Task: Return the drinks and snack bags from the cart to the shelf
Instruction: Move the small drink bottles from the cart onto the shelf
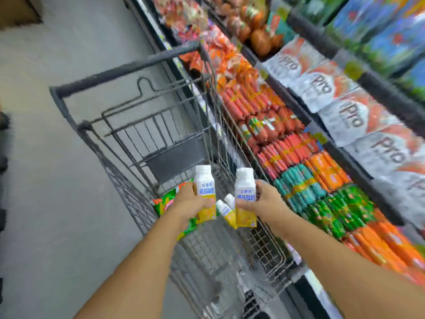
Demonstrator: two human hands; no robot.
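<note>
Flanking cart (128, 72) (grey floor (57, 180)); shelf (299, 139)

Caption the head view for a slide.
Left hand and right hand each hold a drink bottle above the cart.

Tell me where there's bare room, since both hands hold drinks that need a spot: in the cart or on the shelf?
Free: the wire floor of the grey wire cart nearest the person, below the lying yellow-and-white drink bottles. Crowded: the green snack bags by the left hand, and the packed sausage shelf beyond the right hand.
</note>
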